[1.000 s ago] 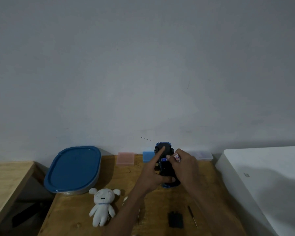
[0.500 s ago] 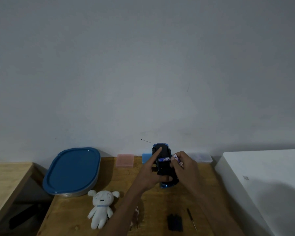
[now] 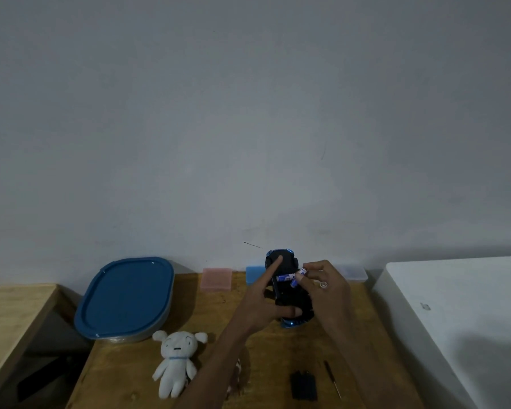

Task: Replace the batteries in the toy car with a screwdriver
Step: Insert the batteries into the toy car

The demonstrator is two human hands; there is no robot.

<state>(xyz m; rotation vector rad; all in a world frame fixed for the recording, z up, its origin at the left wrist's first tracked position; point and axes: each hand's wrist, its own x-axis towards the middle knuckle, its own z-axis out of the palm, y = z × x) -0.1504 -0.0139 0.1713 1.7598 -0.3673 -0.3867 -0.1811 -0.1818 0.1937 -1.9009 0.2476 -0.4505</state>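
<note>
Presently, the left hand (image 3: 264, 305) is gripping the upturned toy car (image 3: 289, 293) above the wooden table (image 3: 124, 376), index finger extended along its underside. The right hand (image 3: 326, 286) is pinching a battery (image 3: 296, 279) at the open compartment. The black cover (image 3: 304, 385) and screwdriver (image 3: 332, 379) are lying side by side near the front edge.
</note>
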